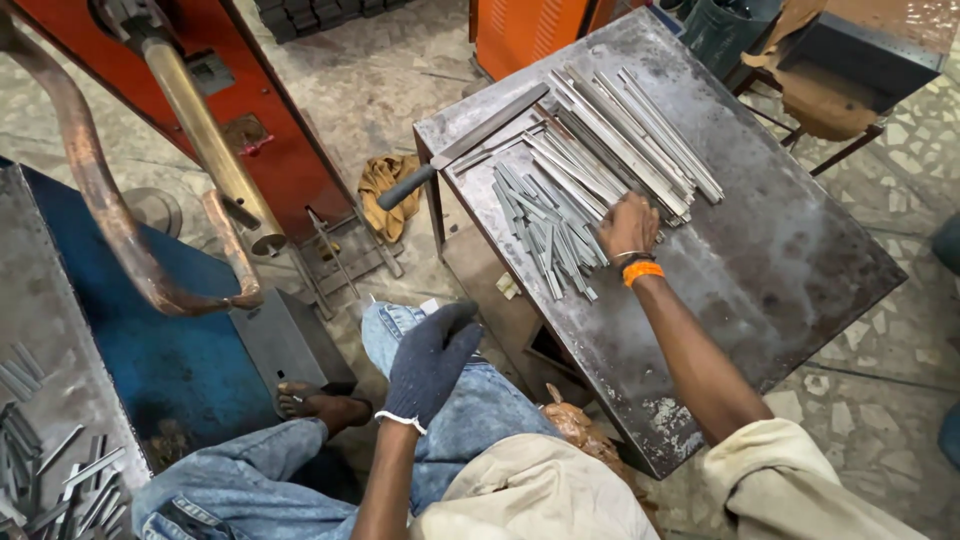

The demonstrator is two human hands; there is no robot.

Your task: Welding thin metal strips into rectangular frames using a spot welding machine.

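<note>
Right hand point(628, 226) bare, orange band at the wrist, reaching out over the steel tabletop point(790, 270). Fingers curled down onto the near-right edge of a heap of short metal strips point(545, 235); whether they have closed on a strip, cannot tell. The short strips lie fanned and overlapping at the middle of the tabletop, left of the hand.

Longer strips point(625, 130) lie in a loose bundle just beyond, running toward the far side, touching the short heap. A flat file point(470, 143) with a dark handle lies along the far-left edge of the tabletop, handle overhanging the corner.

Left hand point(430, 362) in a dark knit glove, held over the knee in pale jeans point(470, 410), fingers loosely bent, holding nothing.

Left of scene: red machine point(260, 130) with a brass arm point(205, 135) and a curved copper arm point(100, 200) coming down over a blue base point(150, 340). More strips point(60, 480) scattered on a grey surface at near left. A bare foot point(320, 405) rests on the floor beside the base. A yellow rag point(385, 190) lies on the floor between machine and tabletop.
</note>
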